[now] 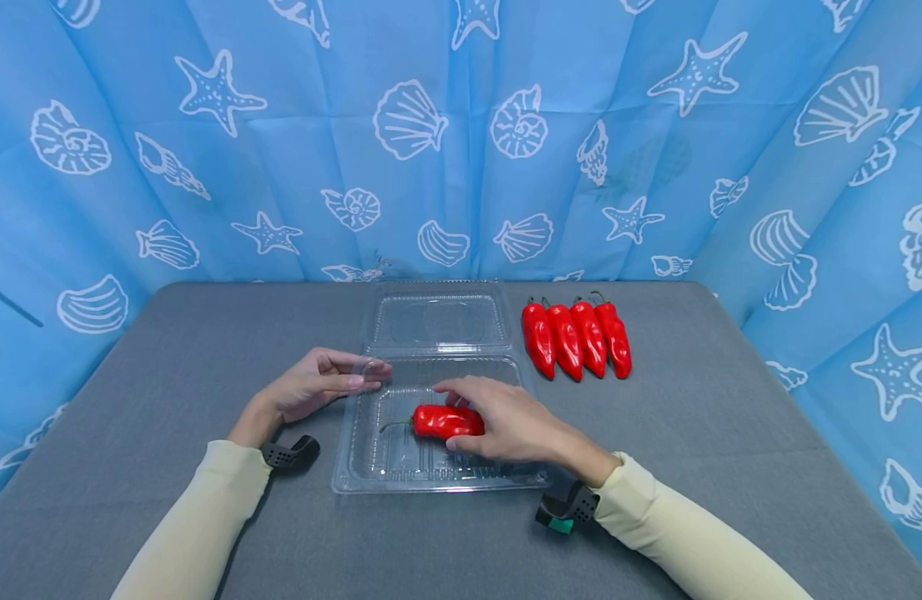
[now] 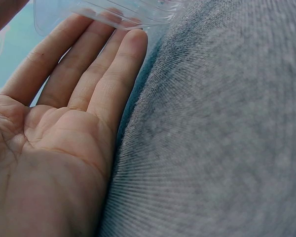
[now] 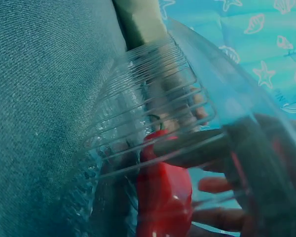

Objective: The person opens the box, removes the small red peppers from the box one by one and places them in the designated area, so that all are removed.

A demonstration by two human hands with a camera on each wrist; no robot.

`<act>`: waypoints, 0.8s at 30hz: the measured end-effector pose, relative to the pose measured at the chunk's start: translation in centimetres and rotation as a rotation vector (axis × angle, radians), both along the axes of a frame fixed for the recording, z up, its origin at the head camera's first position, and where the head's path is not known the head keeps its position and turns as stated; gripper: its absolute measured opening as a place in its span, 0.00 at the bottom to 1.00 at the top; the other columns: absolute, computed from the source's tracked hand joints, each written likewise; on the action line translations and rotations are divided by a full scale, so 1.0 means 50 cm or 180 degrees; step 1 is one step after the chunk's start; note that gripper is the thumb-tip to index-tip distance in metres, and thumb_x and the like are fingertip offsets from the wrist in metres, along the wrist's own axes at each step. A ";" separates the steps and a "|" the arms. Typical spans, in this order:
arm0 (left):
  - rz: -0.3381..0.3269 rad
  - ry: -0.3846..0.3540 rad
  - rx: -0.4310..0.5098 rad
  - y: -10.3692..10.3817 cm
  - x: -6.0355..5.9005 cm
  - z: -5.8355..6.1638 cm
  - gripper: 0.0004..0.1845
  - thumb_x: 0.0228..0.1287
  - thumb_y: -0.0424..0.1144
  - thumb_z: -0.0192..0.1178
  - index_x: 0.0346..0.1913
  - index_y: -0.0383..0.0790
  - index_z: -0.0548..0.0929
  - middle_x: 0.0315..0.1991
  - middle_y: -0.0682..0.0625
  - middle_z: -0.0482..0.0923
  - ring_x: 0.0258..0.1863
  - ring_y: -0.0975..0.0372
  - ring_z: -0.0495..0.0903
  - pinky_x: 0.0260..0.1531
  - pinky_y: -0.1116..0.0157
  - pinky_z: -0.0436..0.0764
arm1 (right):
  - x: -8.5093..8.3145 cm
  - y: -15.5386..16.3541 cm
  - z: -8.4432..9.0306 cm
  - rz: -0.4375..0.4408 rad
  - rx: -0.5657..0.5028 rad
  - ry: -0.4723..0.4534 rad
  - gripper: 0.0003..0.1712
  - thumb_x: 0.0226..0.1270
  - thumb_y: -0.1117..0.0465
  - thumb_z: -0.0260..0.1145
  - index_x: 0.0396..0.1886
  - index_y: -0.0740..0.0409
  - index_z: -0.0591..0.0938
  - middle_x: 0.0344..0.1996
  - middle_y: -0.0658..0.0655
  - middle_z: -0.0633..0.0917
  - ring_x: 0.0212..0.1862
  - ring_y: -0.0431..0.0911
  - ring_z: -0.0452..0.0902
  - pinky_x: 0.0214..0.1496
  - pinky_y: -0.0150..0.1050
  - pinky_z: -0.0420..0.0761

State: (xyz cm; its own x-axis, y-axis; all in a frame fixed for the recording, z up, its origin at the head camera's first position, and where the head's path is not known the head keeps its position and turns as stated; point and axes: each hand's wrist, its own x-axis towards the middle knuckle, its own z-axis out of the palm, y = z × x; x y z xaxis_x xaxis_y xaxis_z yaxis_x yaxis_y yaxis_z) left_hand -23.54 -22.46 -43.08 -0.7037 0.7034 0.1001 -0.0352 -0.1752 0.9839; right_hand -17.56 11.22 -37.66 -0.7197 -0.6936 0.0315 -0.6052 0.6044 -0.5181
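A clear plastic clamshell container (image 1: 449, 485) lies with its lid (image 1: 440, 321) folded back behind the base. In the base, a red pepper (image 1: 438, 422) lies sideways, its thin green stem pointing left. My right hand (image 1: 509, 421) reaches in from the right and holds the pepper by its stemless end, thumb on the near side and fingers on the far side. Seen through the clear wall in the right wrist view, the same pepper (image 3: 163, 197) sits between thumb and fingers. My left hand (image 1: 322, 383), fingers straight, touches the container's left wall; its palm shows in the left wrist view.
Several red peppers (image 1: 564, 337) lie side by side on the grey table (image 1: 694, 400), right of the lid, stems pointing away. A blue curtain (image 1: 468, 192) with white shells and starfish hangs behind the table's far edge. Each wrist carries a black strap device (image 1: 292, 452).
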 end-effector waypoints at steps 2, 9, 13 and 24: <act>0.0008 -0.0009 0.0001 0.000 0.000 0.000 0.21 0.69 0.24 0.58 0.64 0.26 0.77 0.63 0.38 0.79 0.65 0.54 0.77 0.65 0.58 0.75 | 0.000 0.000 -0.001 0.0023 0.0060 -0.0022 0.40 0.59 0.52 0.78 0.71 0.50 0.74 0.56 0.52 0.84 0.55 0.44 0.79 0.55 0.44 0.81; -0.0025 0.0016 0.0053 0.001 -0.001 -0.003 0.21 0.69 0.24 0.58 0.64 0.25 0.77 0.63 0.38 0.79 0.65 0.54 0.77 0.65 0.57 0.74 | 0.000 0.001 -0.002 0.0124 0.0268 -0.0118 0.35 0.60 0.51 0.76 0.68 0.49 0.77 0.58 0.52 0.83 0.54 0.44 0.78 0.54 0.45 0.80; -0.0047 0.0007 0.0083 0.000 0.000 -0.001 0.21 0.69 0.24 0.58 0.64 0.26 0.78 0.63 0.38 0.79 0.65 0.54 0.77 0.65 0.58 0.75 | 0.000 0.001 -0.002 0.0155 0.0319 -0.0098 0.32 0.61 0.51 0.76 0.65 0.49 0.79 0.58 0.52 0.83 0.53 0.44 0.78 0.53 0.44 0.80; -0.0043 0.0019 0.0035 0.000 0.001 0.002 0.20 0.70 0.24 0.57 0.64 0.29 0.79 0.63 0.39 0.79 0.65 0.54 0.77 0.65 0.57 0.74 | -0.003 0.000 -0.004 0.0116 0.0259 -0.0192 0.32 0.61 0.52 0.76 0.65 0.49 0.80 0.54 0.49 0.84 0.46 0.42 0.77 0.44 0.37 0.79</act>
State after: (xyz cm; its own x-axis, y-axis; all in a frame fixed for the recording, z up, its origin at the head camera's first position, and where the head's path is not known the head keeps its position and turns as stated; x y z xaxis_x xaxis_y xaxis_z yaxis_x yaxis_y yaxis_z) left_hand -23.50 -22.46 -42.99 -0.6935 0.7117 0.1120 -0.0319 -0.1856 0.9821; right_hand -17.69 11.23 -37.86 -0.6929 -0.7178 -0.0685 -0.5967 0.6241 -0.5044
